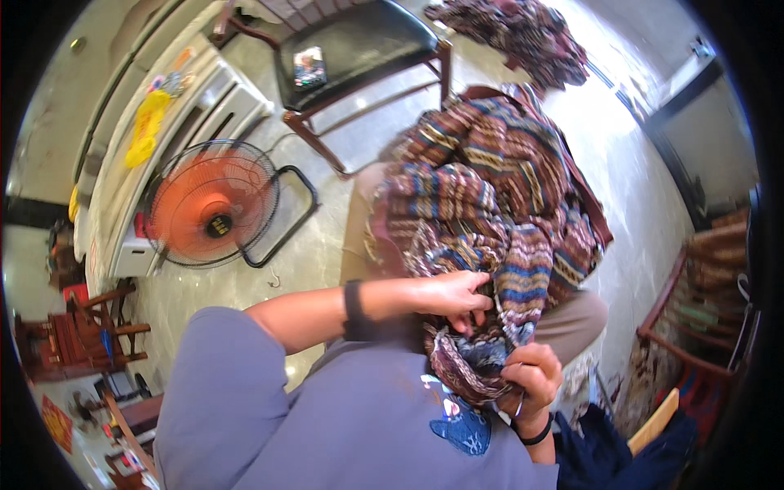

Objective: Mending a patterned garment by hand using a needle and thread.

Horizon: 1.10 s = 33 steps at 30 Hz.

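A striped multicoloured knitted garment [508,159] with maroon edging lies bunched over my lap. My left hand [462,300] reaches in from the left, its fingers at the bunched knit near an opening; whether they grip the fabric is unclear. Lower right, my right hand [533,376] pinches the edge of the knit, and a thin pale metallic tool [520,404] shows below its fingers. A tapering striped part [523,269], perhaps a sleeve, runs down between the two hands. The folded lower edge [456,367] rests against my grey shirt.
An orange-bladed floor fan [214,205] stands left on the tiled floor. Beyond it is a chair with a black seat [361,43] holding a phone [310,67]. More knitwear [520,37] lies at the top. A wooden rack-like chair [692,306] stands right, above dark blue cloth [594,447].
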{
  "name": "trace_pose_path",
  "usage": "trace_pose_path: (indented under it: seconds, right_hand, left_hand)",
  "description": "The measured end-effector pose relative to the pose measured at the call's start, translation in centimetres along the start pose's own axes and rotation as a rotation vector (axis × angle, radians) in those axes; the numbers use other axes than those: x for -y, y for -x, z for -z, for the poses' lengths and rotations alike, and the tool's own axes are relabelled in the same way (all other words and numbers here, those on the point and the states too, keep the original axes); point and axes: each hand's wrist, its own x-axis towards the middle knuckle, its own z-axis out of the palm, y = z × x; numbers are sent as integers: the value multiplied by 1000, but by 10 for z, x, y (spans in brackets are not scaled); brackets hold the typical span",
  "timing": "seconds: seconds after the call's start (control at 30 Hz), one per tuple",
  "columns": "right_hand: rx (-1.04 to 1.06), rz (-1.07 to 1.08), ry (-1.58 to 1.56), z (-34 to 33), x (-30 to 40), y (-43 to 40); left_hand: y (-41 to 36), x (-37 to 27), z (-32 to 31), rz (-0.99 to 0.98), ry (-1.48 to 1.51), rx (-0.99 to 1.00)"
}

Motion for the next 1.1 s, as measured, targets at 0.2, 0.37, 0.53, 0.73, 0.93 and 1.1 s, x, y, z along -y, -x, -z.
trace_pose_path:
  seconds: [0.2, 0.37, 0.53, 0.73, 0.93, 1.1]
  right_hand:
    - [28, -31, -90, -16, -2, 1]
    - [276, -100, -168, -34, -16, -13]
    - [67, -260, -147, 13, -46, -39]
    - [-12, -345, 188, 7, -142, -62]
    - [107, -558, -80, 9, -146, -51]
    - [246, -631, -256, 12, -122, -66]
  left_hand:
    - [-22, -8, 18, -481, 303, -211]
    - [-68, -4, 10, -640, -385, -388]
    - [-98, 14, 23, -655, -562, -610]
    - [-117, 0, 30, -644, -84, -551]
    - [-68, -16, 27, -547, 336, -409]
    - [-42, -23, 25, -632, 206, -222]
